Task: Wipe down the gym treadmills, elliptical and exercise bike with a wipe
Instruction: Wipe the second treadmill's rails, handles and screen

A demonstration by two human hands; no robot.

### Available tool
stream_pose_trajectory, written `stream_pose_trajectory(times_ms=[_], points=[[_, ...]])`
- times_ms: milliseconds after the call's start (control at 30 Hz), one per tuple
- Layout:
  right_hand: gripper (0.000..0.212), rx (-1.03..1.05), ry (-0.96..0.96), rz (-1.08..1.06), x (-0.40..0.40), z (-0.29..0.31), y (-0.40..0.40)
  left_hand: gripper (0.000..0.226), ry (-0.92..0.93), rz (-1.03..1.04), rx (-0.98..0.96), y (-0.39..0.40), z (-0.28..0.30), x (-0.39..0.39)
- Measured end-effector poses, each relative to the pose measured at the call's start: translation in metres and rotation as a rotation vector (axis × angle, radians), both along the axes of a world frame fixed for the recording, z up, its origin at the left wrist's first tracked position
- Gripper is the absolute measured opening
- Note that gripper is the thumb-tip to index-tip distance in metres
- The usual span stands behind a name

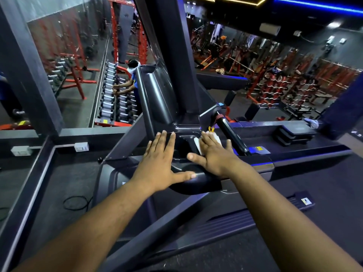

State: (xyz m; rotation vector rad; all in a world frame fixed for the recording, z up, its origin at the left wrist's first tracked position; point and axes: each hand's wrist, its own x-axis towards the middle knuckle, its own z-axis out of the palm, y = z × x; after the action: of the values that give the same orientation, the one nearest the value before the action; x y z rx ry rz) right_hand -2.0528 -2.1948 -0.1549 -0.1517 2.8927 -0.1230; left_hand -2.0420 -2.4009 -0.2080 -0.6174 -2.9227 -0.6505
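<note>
White and thin, the wipe (204,143) sits flat on the dark treadmill (188,181) console, pinned under the right hand (213,154), whose fingers are stretched out straight and spread, pressing down on it rather than gripping it. Only the corners of the wipe peek out past the fingertips and along the thumb side. Over to the left hand (160,161), and it's flat too, fingers straight, palm planted on the moulded plastic just beside the recessed cup holder (181,146), thumb reaching along the rounded front edge. It holds nothing; it looks like a brace.

That wipe reads as light, limp and probably damp, so it will bunch or fold if dragged from one corner. A broad flat palm on its middle is the right hold, I'd say, with steady downward pressure so it slides with the hand instead of rolling up. The console plastic is glossy and curved, likely slick once wet, and the dip of the cup holder will want fingertips pushing the cloth into it.

Just beyond the right hand, a black handle (230,132) angles up off the console, with a small yellow clip (211,128) near its base. Ahead, a mirror (78,65) shows the person leaning in.
</note>
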Motion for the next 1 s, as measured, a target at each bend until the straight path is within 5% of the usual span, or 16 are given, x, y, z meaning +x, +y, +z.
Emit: stream_pose_trajectory(times_ms=[500, 633, 833, 1000], points=[[0.124, 0.030, -0.014, 0.172, -0.010, 0.002, -0.005, 0.141, 0.000, 0.010, -0.030, 0.001, -0.001, -0.001], [0.104, -0.028, -0.022, 0.214, -0.005, 0.000, -0.007, 0.148, 0.020, 0.013, -0.008, -0.001, -0.004, 0.001], [0.091, -0.024, 0.178, 0.134, 0.044, -0.007, 0.009, 0.149, 0.030, 0.012, 0.002, 0.000, -0.007, 0.000], [0.113, -0.117, 0.206, 0.323, 0.066, -0.030, -0.017, 0.151, 0.017, 0.007, 0.016, -0.001, -0.008, -0.002]])
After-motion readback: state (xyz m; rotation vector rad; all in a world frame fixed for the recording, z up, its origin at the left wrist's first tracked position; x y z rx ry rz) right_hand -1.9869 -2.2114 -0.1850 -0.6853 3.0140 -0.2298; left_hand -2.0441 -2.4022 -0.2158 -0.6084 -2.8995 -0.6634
